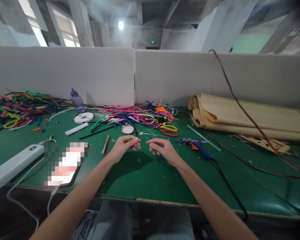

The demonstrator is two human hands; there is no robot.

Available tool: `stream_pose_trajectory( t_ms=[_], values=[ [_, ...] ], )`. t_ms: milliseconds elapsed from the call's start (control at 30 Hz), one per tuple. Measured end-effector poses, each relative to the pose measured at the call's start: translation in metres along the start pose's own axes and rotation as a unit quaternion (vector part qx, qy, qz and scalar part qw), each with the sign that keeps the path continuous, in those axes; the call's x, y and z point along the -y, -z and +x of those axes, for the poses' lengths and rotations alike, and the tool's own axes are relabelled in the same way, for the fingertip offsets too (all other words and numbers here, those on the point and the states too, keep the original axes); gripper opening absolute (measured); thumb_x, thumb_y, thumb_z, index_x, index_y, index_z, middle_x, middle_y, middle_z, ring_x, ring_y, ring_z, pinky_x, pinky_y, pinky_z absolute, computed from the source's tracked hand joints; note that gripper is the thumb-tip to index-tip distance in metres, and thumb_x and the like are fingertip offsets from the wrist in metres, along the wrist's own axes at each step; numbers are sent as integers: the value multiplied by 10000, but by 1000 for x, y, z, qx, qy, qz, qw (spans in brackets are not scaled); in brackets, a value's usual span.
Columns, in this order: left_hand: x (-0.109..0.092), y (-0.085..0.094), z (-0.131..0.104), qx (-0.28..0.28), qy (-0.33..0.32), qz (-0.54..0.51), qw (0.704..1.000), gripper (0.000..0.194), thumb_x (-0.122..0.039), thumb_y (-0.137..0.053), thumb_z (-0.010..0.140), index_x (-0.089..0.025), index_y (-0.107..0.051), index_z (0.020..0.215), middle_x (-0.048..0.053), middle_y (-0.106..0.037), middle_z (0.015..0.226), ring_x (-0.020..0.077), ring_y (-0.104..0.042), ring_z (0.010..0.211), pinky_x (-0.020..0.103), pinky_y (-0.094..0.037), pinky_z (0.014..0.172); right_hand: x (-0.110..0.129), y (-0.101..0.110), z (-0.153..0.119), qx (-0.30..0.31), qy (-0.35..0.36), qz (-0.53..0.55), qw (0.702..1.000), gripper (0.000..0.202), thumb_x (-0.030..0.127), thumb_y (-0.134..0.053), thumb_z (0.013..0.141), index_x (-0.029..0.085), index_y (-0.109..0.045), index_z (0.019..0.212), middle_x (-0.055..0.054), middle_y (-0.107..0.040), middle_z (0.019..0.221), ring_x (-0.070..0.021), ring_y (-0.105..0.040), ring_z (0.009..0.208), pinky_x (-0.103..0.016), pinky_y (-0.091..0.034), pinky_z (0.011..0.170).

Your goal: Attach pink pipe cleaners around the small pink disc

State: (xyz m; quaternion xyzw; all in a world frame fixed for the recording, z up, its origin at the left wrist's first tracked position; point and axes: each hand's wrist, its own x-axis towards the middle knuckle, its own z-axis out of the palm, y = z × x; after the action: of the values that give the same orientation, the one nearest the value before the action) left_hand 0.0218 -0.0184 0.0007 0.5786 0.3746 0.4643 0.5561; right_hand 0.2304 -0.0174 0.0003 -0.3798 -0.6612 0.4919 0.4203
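Note:
Both hands are raised over the middle of the green table, a small gap between them. My left hand (127, 146) has its fingers curled in, thumb close to the fingertips; whether something thin lies between them is too small to tell. My right hand (161, 148) points its index finger toward the left hand, the other fingers bent, and its grip is unclear. Just beyond and between the hands shows a small pale disc (141, 133) with thin, light spokes spreading from it. A round white dish with a reddish rim (127, 129) is behind my left hand.
A blue glue gun (196, 145) lies right of my right hand, its cable running to the front edge. Scissors (169, 130) and colourful pipe cleaners (117, 112) lie behind. Left are a phone (71, 163), a power strip (16, 165) and a purple bottle (77, 101). Rolled brown paper (250, 113) lies right.

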Motion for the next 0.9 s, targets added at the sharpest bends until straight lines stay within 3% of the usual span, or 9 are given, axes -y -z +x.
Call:
stream_pose_trajectory(
  t_ms=[100, 333, 467, 600, 700, 833, 900],
  values=[
    [-1, 0, 0, -7, -3, -12, 1000, 261, -380, -643, 761, -140, -683, 856, 48, -672, 733, 129, -618, 669, 239, -461, 626, 2, -1, -1, 20, -1, -15, 1000, 291, 415, -593, 789, 164, -701, 889, -3, -600, 628, -89, -508, 513, -225, -352, 473],
    [-2, 0, 1, -30, -7, 4, 1000, 274, -391, -634, 763, -137, -679, 856, 27, -646, 677, 105, -590, 561, 233, -444, 577, 5, 1, -1, -22, 0, 6, 1000, 306, 420, -555, 818, 157, -706, 854, 11, -575, 555, -80, -492, 445, -227, -320, 451],
    [3, 4, 5, -89, -4, -1, 996, 289, -388, -654, 744, -133, -679, 877, 64, -685, 778, 147, -636, 735, 269, -477, 717, 6, 2, 0, -83, 32, 14, 996, 288, 419, -558, 819, 175, -711, 828, 18, -568, 539, -78, -479, 428, -224, -302, 425],
    [4, 7, 8, -148, 7, -47, 988, 349, -362, -665, 740, -151, -654, 1018, 105, -669, 1070, 204, -608, 1022, 321, -454, 896, 4, 4, 0, -193, 94, -29, 976, 233, 374, -571, 821, 201, -719, 869, 20, -584, 566, -91, -496, 460, -233, -377, 463],
    [1, 9, 8, -130, 37, -148, 980, 354, -385, -602, 793, -140, -631, 1046, 126, -650, 1115, 224, -618, 1025, 366, -460, 925, 1, 4, -2, -230, 161, -122, 952, 196, 318, -577, 826, 215, -721, 911, 3, -636, 642, -117, -549, 546, -267, -458, 585],
    [-4, 15, 9, -57, 113, -281, 951, 478, -479, -430, 871, -85, -606, 1076, 176, -667, 1039, 239, -636, 994, 381, -464, 941, -5, 3, -2, -179, 240, -253, 920, 186, 264, -564, 845, 224, -724, 931, -13, -681, 716, -139, -594, 658, -283, -472, 681],
    [-5, 19, 9, -47, 134, -328, 934, 547, -511, -365, 884, -74, -584, 1129, 179, -668, 1032, 229, -637, 991, 363, -463, 945, -7, 4, 0, -166, 252, -290, 908, 191, 256, -554, 854, 221, -721, 938, -15, -694, 746, -145, -594, 687, -287, -470, 700]
  ],
)
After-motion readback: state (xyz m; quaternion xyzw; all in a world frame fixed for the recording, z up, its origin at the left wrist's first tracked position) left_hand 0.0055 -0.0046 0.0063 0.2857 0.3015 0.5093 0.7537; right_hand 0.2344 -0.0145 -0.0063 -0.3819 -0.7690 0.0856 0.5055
